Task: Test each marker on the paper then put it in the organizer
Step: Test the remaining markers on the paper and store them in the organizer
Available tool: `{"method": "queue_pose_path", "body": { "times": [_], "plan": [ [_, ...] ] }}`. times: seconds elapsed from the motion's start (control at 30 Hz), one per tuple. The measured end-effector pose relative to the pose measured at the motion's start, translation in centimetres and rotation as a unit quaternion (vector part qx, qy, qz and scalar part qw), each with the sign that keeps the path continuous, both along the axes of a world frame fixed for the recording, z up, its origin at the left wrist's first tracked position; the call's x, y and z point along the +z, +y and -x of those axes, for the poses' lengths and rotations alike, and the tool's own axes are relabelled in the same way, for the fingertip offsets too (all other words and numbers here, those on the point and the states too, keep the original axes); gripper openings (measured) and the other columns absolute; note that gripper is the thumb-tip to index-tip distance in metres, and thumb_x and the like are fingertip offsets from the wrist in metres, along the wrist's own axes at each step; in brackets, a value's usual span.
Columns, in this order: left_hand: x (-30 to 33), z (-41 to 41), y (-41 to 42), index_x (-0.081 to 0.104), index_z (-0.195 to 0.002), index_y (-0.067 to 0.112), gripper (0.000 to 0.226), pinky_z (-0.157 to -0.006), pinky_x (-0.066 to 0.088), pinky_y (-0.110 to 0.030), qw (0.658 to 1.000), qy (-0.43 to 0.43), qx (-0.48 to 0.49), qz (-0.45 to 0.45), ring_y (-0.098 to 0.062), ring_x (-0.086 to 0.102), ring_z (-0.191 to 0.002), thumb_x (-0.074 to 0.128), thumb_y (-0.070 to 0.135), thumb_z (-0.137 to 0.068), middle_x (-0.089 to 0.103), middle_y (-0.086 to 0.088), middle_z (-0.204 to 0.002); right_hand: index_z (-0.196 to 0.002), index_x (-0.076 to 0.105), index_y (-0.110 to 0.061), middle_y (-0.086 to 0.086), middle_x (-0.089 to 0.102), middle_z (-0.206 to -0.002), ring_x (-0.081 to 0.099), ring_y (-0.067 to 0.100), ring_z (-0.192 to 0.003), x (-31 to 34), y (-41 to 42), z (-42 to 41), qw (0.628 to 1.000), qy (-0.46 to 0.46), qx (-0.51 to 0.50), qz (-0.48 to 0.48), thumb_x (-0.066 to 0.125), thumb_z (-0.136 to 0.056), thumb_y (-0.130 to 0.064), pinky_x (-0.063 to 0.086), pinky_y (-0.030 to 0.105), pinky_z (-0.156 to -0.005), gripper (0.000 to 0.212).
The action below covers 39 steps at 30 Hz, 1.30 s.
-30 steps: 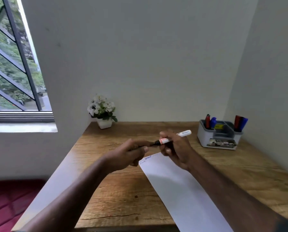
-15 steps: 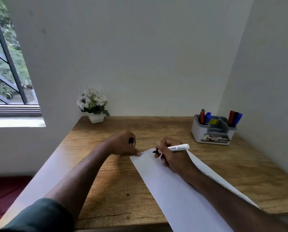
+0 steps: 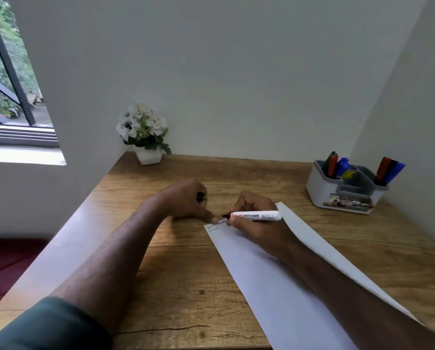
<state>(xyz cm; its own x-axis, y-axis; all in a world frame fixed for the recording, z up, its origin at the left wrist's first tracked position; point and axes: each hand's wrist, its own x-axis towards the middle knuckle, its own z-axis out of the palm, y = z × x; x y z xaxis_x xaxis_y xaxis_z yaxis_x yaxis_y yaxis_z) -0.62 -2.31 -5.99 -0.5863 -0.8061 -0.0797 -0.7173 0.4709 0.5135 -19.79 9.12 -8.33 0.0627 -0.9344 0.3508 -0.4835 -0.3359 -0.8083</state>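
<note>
Your right hand (image 3: 251,218) is clamped around the white whiteboard marker with the black tip (image 3: 255,215). The marker lies nearly level, long axis left-right, tip pointing left and touching the top corner of the long white paper sheet (image 3: 274,279). Faint scribbles show there.

Your left hand (image 3: 186,200) is clenched on the small black marker cap (image 3: 200,197), with one fingertip pinning the paper's corner just left of the tip.

The grey-and-white plastic desk organizer (image 3: 345,193) sits well apart, to the right and further back from the marker, against the right wall. Right hand is the nearer one. Red, blue and dark markers already stand in its compartments.

My read: mid-test stroke. The cap has to go on before the drop, so the hands meet first, then the right hand swings back-right and tips the marker upright.

The wood-grain surface (image 3: 186,286) fills a narrow white-walled alcove. A white-potted flower plant (image 3: 144,133) sits in the back-left corner, and a barred window (image 3: 7,72) is on the left.
</note>
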Motion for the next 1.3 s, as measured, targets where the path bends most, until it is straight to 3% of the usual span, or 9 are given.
{"method": "queue_pose_path", "body": {
  "times": [0.07,0.17,0.27,0.37,1.3],
  "plan": [
    [-0.15,-0.61,-0.36,0.064,-0.075,0.019,0.042,-0.066,0.043,-0.034,1.0,0.0,0.005,-0.01,-0.016,0.054,-0.07,0.089,0.05,-0.061,0.065,0.001,-0.073,-0.075,0.065,-0.006,0.01,0.073,-0.078,0.065,0.027,-0.07,-0.1,-0.1,0.1,1.0,-0.013,-0.004,-0.017,0.072,-0.076,-0.018,0.045,0.035,-0.055,0.014],
    [-0.36,-0.91,-0.52,0.064,-0.075,0.019,0.041,-0.067,0.045,-0.034,1.0,0.004,0.006,-0.015,-0.016,0.055,-0.071,0.089,0.048,-0.062,0.065,0.0,-0.075,-0.071,0.059,-0.003,0.014,0.07,-0.072,0.058,0.013,-0.059,-0.08,-0.09,-0.38,0.998,-0.042,-0.026,-0.043,0.071,-0.079,-0.006,0.042,0.025,-0.051,0.014],
    [-0.47,-0.87,-0.45,0.064,-0.075,0.02,0.039,-0.067,0.044,-0.035,1.0,0.014,0.003,-0.017,-0.016,0.055,-0.072,0.089,0.047,-0.063,0.065,0.0,-0.075,-0.068,0.059,-0.006,-0.003,0.06,-0.058,0.049,0.0,-0.051,-0.05,0.06,-0.52,0.998,-0.022,-0.04,-0.047,0.071,-0.083,-0.004,0.035,0.015,-0.048,0.019],
    [-0.46,-0.86,-0.43,0.063,-0.075,0.02,0.036,-0.068,0.045,-0.036,1.0,0.016,-0.003,-0.023,-0.017,0.056,-0.074,0.088,0.045,-0.066,0.065,-0.001,-0.077,-0.067,0.061,-0.005,-0.006,0.058,-0.06,0.048,-0.001,-0.051,0.13,0.17,-0.59,0.999,0.001,-0.032,-0.043,0.073,-0.083,-0.006,0.033,0.013,-0.047,0.02],
    [-0.62,-0.9,-0.3,0.063,-0.076,0.02,0.034,-0.07,0.047,-0.035,0.999,0.024,-0.002,-0.028,-0.016,0.057,-0.075,0.087,0.042,-0.068,0.067,0.0,-0.078,-0.072,0.06,0.002,-0.003,0.057,-0.06,0.047,0.001,-0.051,0.49,0.38,-0.69,0.998,0.012,-0.05,-0.046,0.07,-0.083,-0.007,0.033,0.013,-0.047,0.017]
  ]
}}
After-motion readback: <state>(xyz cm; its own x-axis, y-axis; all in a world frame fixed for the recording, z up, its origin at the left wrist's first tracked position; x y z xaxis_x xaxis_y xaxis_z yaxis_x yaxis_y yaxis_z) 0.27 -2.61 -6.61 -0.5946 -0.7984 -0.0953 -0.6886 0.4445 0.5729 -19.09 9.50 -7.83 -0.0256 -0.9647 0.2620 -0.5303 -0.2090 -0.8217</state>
